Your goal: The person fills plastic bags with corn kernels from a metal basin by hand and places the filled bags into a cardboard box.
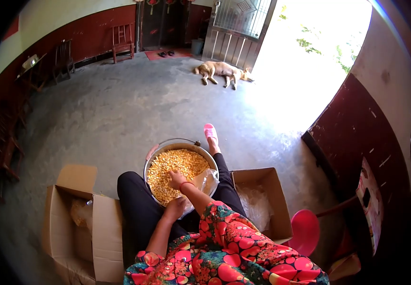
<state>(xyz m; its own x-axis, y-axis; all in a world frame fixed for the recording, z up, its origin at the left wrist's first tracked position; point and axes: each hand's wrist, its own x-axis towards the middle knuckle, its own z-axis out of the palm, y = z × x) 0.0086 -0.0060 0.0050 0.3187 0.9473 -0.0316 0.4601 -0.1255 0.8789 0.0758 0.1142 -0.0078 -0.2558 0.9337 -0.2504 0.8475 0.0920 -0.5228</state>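
Grey floor (105, 114) spreads around me. Nearest, my left hand (175, 208) looks closed on an edge of the clear bag (208, 179), limp, light and probably slippery, so an edge is the place to pinch. Just beyond and apart from it, my right hand (176, 179) touches loose corn (160, 164) in the bucket (179, 145); whether it grips any, I can't tell. Corn should feel hard and slide easily, so cupping suits it. Farther off, a dog (222, 69) lies beside the door (234, 35).
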